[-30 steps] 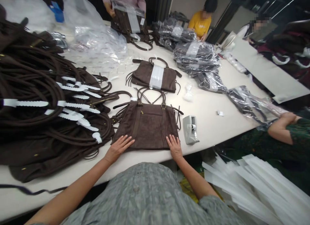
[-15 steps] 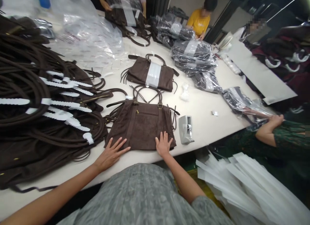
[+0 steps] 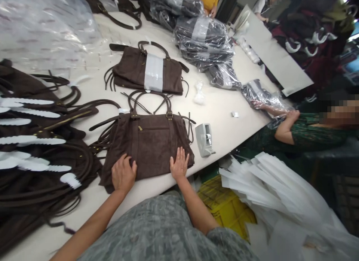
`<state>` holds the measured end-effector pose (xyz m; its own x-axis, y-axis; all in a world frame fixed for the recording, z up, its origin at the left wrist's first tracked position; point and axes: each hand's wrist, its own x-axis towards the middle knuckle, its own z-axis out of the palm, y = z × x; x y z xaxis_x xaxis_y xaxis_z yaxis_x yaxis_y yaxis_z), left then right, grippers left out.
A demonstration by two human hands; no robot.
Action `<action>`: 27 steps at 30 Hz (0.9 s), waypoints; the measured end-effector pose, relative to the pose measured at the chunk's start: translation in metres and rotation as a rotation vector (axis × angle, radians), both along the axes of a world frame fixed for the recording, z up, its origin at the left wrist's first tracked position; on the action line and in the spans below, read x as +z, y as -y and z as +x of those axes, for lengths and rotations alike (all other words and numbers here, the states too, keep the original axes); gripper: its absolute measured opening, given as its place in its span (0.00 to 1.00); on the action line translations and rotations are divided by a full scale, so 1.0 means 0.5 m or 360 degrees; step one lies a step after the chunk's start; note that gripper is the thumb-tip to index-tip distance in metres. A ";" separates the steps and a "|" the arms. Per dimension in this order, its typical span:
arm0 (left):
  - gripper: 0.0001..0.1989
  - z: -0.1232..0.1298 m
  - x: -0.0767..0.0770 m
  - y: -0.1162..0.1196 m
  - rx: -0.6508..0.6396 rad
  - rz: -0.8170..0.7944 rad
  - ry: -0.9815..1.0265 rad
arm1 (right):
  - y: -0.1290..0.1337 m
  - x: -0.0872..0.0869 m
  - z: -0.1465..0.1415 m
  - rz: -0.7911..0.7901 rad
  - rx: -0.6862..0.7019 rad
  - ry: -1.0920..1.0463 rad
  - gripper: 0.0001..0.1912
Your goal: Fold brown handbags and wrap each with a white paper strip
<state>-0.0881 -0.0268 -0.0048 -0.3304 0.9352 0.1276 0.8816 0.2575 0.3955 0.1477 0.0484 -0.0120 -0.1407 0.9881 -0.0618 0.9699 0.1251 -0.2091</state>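
A dark brown handbag (image 3: 154, 145) lies on the table in front of me, its two handles pointing away and a zip across its upper part. My left hand (image 3: 124, 174) rests on the bag's lower left part with fingers slightly bent and the thumb apart. Flat on the lower right part is my right hand (image 3: 179, 164), fingers stretched out. Behind this bag lies a folded brown bag (image 3: 126, 72) with a white band (image 3: 154, 73) around its middle. A grey tape dispenser (image 3: 202, 141) stands to the right of the nearer bag.
Brown bags with white-wrapped handles are heaped on the left (image 3: 67, 148). Clear plastic sheets (image 3: 50, 32) lie behind them. Plastic-wrapped bags (image 3: 206, 38) are stacked farther back. A co-worker in a dark green top (image 3: 305, 130) handles a wrapped bag at right. White sheets (image 3: 266, 186) stand by a yellow crate (image 3: 224, 205).
My view has turned to the right and closer. My left hand has shifted up onto the bag, its fingers now more bent. My right hand stays on the lower right part.
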 end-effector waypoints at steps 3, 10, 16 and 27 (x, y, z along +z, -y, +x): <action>0.20 0.005 -0.020 -0.001 -0.0110 0.0091 -0.0052 | -0.017 0.004 -0.007 0.0097 -0.0204 0.0017 0.34; 0.23 -0.007 -0.031 -0.006 -0.0122 -0.0020 0.0020 | -0.059 -0.014 0.018 0.0257 -0.0512 0.0214 0.35; 0.28 -0.013 -0.057 -0.007 -0.0084 -0.0002 -0.0009 | -0.062 -0.042 0.027 0.0338 -0.0534 0.0143 0.33; 0.24 -0.013 -0.027 -0.005 -0.0093 -0.0082 0.0006 | -0.060 -0.040 0.033 0.0345 -0.0522 0.0002 0.32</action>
<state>-0.0943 -0.0241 -0.0184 -0.2753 0.9582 0.0776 0.8944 0.2257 0.3861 0.1641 0.0784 -0.0321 0.1848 0.9708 0.1530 0.9659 -0.1506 -0.2108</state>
